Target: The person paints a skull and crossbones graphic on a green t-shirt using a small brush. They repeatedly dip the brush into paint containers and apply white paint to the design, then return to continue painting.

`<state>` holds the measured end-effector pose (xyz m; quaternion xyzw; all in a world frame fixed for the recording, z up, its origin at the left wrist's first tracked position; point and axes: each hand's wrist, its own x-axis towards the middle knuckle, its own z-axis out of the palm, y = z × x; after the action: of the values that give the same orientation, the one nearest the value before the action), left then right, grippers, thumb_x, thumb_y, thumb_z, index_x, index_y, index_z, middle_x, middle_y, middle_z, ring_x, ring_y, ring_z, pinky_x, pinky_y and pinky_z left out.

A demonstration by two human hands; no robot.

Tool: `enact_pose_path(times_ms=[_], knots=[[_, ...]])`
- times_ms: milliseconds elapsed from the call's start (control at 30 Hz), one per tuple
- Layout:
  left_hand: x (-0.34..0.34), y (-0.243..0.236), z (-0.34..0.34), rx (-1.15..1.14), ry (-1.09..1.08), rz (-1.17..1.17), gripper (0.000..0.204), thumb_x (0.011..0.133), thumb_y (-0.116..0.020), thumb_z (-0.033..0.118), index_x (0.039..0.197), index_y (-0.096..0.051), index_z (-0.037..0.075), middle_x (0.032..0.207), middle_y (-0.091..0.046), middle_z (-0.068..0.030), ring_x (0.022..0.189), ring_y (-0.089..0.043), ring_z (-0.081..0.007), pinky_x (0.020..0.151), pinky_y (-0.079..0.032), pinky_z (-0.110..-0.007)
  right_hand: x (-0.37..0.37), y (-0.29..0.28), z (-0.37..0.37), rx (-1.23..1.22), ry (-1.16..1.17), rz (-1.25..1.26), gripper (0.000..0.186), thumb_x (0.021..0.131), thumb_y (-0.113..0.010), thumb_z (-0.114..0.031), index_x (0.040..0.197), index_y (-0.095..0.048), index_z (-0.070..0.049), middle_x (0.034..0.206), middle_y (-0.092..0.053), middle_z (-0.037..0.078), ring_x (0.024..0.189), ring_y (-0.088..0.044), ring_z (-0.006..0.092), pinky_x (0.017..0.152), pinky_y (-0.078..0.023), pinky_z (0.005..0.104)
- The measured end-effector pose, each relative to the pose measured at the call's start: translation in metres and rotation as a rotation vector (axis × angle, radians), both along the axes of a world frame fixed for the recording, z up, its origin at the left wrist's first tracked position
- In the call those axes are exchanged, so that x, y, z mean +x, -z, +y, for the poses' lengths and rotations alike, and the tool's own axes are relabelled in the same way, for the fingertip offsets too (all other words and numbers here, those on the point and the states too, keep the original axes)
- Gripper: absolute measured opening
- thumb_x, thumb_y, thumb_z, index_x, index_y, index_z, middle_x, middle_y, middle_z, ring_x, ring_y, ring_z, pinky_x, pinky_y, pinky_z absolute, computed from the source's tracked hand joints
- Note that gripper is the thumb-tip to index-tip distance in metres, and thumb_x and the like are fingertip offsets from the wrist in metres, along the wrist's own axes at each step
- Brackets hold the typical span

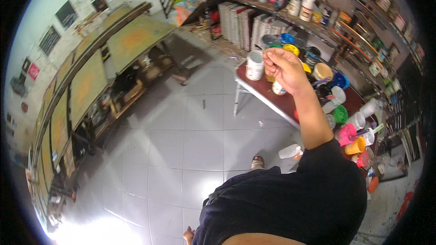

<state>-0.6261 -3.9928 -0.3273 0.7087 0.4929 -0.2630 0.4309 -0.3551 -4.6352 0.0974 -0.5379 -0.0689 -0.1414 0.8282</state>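
Observation:
My right hand (285, 67) is raised over the red-brown tabletop (284, 104), fingers closed in a pinch. A thin dark stick-like thing (258, 47) shows by the fingertips; its kind and far end are hard to make out. Right beside the fingers, at the table's far left corner, stands an open white tub (255, 67) with stains on its side. Another small white container (278, 88) is partly covered by my wrist. Low in the picture hangs my left hand (188, 235), away from the table, mostly hidden by my black shirt; its fingers do not show clearly.
Several paint tubs, such as a green one (339, 114), a pink one (346, 133) and an orange one (356, 146), crowd the table's right part. Shelves (295, 20) with jars rise behind. A translucent bottle (289, 151) lies near my foot. Long printing boards (136, 40) stand left.

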Motion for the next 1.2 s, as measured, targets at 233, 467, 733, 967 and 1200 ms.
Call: enact_pose_path(times_ms=[233, 467, 733, 967, 1200], knots=[[-0.105, 0.011, 0.110, -0.133, -0.581, -0.017, 0.036, 0.085, -0.060, 0.038, 0.095, -0.059, 0.004, 0.073, -0.064, -0.0066, 0.061, -0.061, -0.0229, 0.046, -0.042, -0.033, 0.047, -0.006, 0.255, 0.168, -0.380, 0.065, 0.020, 0.095, -0.048, -0.019, 0.082, -0.052, -0.004, 0.067, -0.041, -0.003, 0.056, -0.034, 0.0056, 0.051, -0.029, 0.0211], [0.014, -0.073, 0.277, 0.015, -0.280, -0.316, 0.036, 0.088, -0.056, 0.039, 0.089, -0.062, 0.003, 0.076, -0.064, -0.0067, 0.061, -0.055, -0.0148, 0.054, -0.042, -0.032, 0.104, 0.025, 0.509, 0.282, -0.735, 0.184, 0.026, 0.093, -0.046, -0.018, 0.070, -0.047, -0.007, 0.059, -0.037, -0.004, 0.048, -0.029, 0.0066, 0.044, -0.024, 0.0241], [-0.011, -0.110, 0.467, 0.616, -0.596, -0.494, 0.044, 0.082, -0.065, 0.037, 0.101, -0.061, -0.003, 0.091, -0.066, -0.0158, 0.083, -0.062, -0.0227, 0.076, -0.049, -0.035, 0.175, 0.097, 0.786, 0.095, -0.960, 0.523, 0.025, 0.091, -0.049, -0.018, 0.069, -0.050, -0.008, 0.057, -0.039, -0.003, 0.048, -0.033, 0.0063, 0.044, -0.026, 0.0211], [-0.243, -0.075, 0.368, 0.006, -0.682, 0.538, 0.062, 0.085, -0.051, 0.054, 0.115, -0.059, 0.000, 0.117, -0.057, -0.0235, 0.113, -0.052, -0.0349, 0.096, -0.040, -0.041, 0.129, 0.090, 1.124, -0.065, -1.469, 0.645, 0.022, 0.090, -0.051, -0.014, 0.071, -0.054, -0.004, 0.056, -0.042, -0.002, 0.050, -0.036, 0.0082, 0.048, -0.031, 0.0244], [-0.237, -0.033, 0.458, -0.268, -1.209, 0.489, 0.062, 0.086, -0.050, 0.054, 0.115, -0.058, 0.000, 0.111, -0.061, -0.0197, 0.104, -0.056, -0.0315, 0.090, -0.044, -0.040, 0.051, 0.106, 1.406, -0.304, -1.755, 0.593, 0.027, 0.091, -0.051, -0.021, 0.067, -0.051, -0.007, 0.059, -0.040, -0.005, 0.051, -0.032, 0.0074, 0.049, -0.027, 0.0245]])
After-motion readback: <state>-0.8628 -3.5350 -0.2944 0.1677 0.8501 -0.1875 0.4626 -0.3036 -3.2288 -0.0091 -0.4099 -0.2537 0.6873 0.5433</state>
